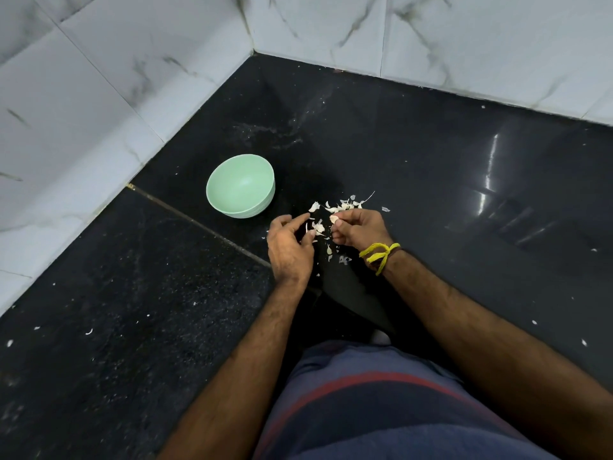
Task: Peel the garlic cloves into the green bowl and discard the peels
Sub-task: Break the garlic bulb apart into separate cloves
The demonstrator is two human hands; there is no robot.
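A pale green bowl [240, 184] stands on the black counter, left of and beyond my hands; nothing shows inside it. My right hand [360, 229], with a yellow thread at the wrist, pinches a garlic clove [333, 219] between thumb and fingertips. My left hand [289, 249] hovers just left of it, fingers curled and slightly apart, a thin strip of peel [305, 229] at its fingertips. Garlic cloves and white peels [345, 204] lie scattered on the counter just beyond my hands, with more bits [329, 250] between and beneath them.
White marble-patterned wall tiles [99, 94] close off the counter at the left and back, meeting in a corner. A seam [199, 224] crosses the black counter [464, 180] diagonally. Small white flecks dot the surface. My striped blue shirt [381, 410] fills the lower frame.
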